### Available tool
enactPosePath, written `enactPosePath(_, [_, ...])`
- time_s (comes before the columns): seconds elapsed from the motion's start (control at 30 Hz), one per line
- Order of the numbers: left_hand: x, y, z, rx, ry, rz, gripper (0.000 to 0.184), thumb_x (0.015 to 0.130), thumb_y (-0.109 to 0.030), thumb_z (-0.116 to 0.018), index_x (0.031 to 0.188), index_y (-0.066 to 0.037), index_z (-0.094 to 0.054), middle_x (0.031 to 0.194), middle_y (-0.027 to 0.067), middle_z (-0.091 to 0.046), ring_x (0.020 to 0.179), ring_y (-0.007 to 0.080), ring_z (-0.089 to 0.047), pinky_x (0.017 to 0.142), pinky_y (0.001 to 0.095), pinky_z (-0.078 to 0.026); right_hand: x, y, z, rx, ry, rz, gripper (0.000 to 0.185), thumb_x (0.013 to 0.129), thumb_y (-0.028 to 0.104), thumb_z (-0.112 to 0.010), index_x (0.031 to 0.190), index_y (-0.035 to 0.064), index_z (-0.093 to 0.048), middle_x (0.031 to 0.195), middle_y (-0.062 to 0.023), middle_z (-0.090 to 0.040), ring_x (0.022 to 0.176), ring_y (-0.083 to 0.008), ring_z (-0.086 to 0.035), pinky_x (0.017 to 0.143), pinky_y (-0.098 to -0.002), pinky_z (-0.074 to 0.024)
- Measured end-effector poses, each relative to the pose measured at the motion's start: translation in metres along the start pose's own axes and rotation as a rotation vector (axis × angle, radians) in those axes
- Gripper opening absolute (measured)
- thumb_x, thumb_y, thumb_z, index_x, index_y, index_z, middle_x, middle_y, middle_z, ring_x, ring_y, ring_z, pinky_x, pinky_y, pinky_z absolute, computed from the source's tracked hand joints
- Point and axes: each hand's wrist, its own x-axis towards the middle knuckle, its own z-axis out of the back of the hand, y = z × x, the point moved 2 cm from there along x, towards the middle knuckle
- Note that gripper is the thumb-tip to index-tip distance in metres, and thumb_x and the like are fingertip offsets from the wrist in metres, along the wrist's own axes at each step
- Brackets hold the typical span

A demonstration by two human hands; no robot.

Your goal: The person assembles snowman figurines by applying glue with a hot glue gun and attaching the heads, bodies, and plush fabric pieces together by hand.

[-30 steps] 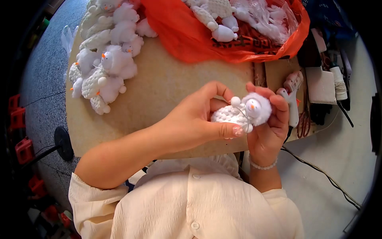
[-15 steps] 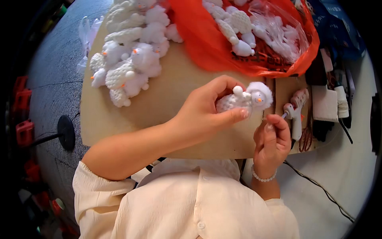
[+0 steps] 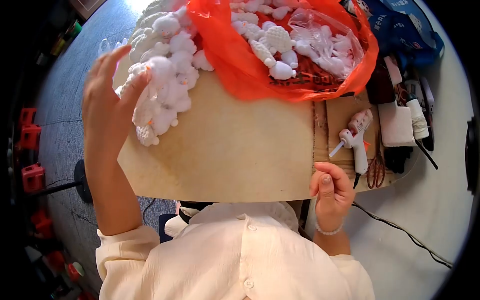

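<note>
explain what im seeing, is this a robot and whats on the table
There's no robot, just a person working bare-handed, filmed by a camera worn on the head, looking down. The left hand spreads open over white toy snowmen piled at the left of the table; I can't tell if it touches one. The right hand is curled near the front edge, nothing visible in it. A red bag of white pieces lies at the back, a glue gun and scissors at the right.
</note>
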Motion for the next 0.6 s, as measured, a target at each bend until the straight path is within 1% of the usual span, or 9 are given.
enactPosePath(0.1, [0.007, -0.033, 0.002, -0.189, -0.038, -0.064, 0.019, 0.080, -0.009, -0.067, 0.099, -0.005, -0.065, 0.105, 0.0102, -0.063, 0.101, 0.0221, -0.058, 0.088, 0.0313, -0.043, -0.001, 0.003, -0.001, -0.017, 0.005, -0.003, 0.017, 0.092, 0.011, -0.055, 0.096, -0.0038, -0.062, 0.062, -0.0012, -0.054, 0.051, -0.0057, -0.048, 0.047, -0.0192, -0.0366])
enactPosePath(0.13, [0.007, -0.046, -0.001, -0.208, -0.035, -0.122, 0.016, 0.079, -0.006, -0.066, 0.094, -0.004, -0.065, 0.103, 0.0099, -0.063, 0.099, 0.0219, -0.059, 0.088, 0.0311, -0.044, 0.000, 0.004, -0.001, -0.026, 0.025, 0.002, 0.016, 0.092, 0.011, -0.055, 0.093, -0.0035, -0.061, 0.061, -0.0015, -0.054, 0.051, -0.0060, -0.048, 0.046, -0.0194, -0.0365])
enactPosePath(0.17, [0.012, -0.064, -0.006, -0.271, 0.008, -0.251, 0.015, 0.076, -0.005, -0.067, 0.091, -0.003, -0.064, 0.101, 0.0104, -0.063, 0.095, 0.0232, -0.059, 0.087, 0.0312, -0.044, 0.001, 0.005, -0.001, -0.035, 0.045, 0.009, 0.016, 0.091, 0.011, -0.055, 0.090, -0.0032, -0.061, 0.061, -0.0019, -0.054, 0.050, -0.0063, -0.048, 0.046, -0.0197, -0.0365])
enactPosePath(0.23, [0.017, -0.100, -0.017, -0.510, 0.242, -0.228, 0.016, 0.074, -0.002, -0.065, 0.090, -0.002, -0.063, 0.097, 0.0104, -0.063, 0.095, 0.0243, -0.059, 0.085, 0.0320, -0.046, 0.002, 0.007, -0.003, -0.033, 0.069, 0.065, 0.016, 0.091, 0.011, -0.055, 0.085, -0.0028, -0.060, 0.059, -0.0031, -0.054, 0.049, -0.0075, -0.048, 0.045, -0.0203, -0.0363])
enactPosePath(0.27, [0.020, -0.116, -0.027, -0.491, 0.232, -0.311, 0.016, 0.074, -0.001, -0.064, 0.090, -0.002, -0.063, 0.096, 0.0100, -0.063, 0.097, 0.0242, -0.058, 0.088, 0.0333, -0.044, 0.003, 0.009, -0.005, -0.032, 0.079, 0.093, 0.017, 0.091, 0.011, -0.055, 0.083, -0.0026, -0.060, 0.059, -0.0036, -0.053, 0.048, -0.0080, -0.048, 0.045, -0.0206, -0.0362])
enactPosePath(0.33, [0.024, -0.137, -0.060, -0.446, 0.207, -0.478, 0.015, 0.074, -0.001, -0.062, 0.088, -0.002, -0.062, 0.093, 0.0092, -0.062, 0.100, 0.0241, -0.056, 0.093, 0.0361, -0.042, 0.005, 0.015, -0.004, -0.160, 0.122, 0.148, 0.015, 0.088, 0.011, -0.058, 0.080, -0.0014, -0.060, 0.057, -0.0048, -0.051, 0.047, -0.0116, -0.047, 0.045, -0.0234, -0.0361])
enactPosePath(0.43, [0.022, -0.139, -0.108, 0.248, 0.195, -0.600, 0.016, 0.074, -0.004, -0.058, 0.089, -0.004, -0.062, 0.090, 0.0082, -0.061, 0.105, 0.0230, -0.053, 0.102, 0.0411, -0.033, 0.000, 0.018, 0.002, -0.294, 0.140, 0.193, 0.009, 0.084, 0.009, -0.060, 0.080, 0.0005, -0.062, 0.055, -0.0049, -0.049, 0.047, -0.0145, -0.046, 0.045, -0.0260, -0.0351])
enactPosePath(0.53, [0.021, -0.141, -0.121, 0.327, 0.277, -0.558, 0.015, 0.073, -0.008, -0.058, 0.088, -0.006, -0.061, 0.088, 0.0068, -0.060, 0.101, 0.0223, -0.053, 0.107, 0.0431, -0.026, -0.007, 0.014, 0.014, -0.375, 0.101, 0.205, 0.008, 0.083, 0.008, -0.061, 0.082, 0.0006, -0.063, 0.054, -0.0051, -0.048, 0.046, -0.0149, -0.046, 0.044, -0.0263, -0.0340])
enactPosePath(0.6, [0.013, -0.147, -0.104, 0.165, 0.215, -0.562, 0.013, 0.072, -0.009, -0.057, 0.085, -0.007, -0.060, 0.085, 0.0060, -0.059, 0.097, 0.0225, -0.054, 0.105, 0.0426, -0.028, -0.015, 0.002, 0.023, -0.359, -0.017, 0.134, 0.009, 0.085, 0.008, -0.059, 0.083, 0.0001, -0.064, 0.054, -0.0028, -0.050, 0.046, -0.0119, -0.046, 0.045, -0.0236, -0.0366])
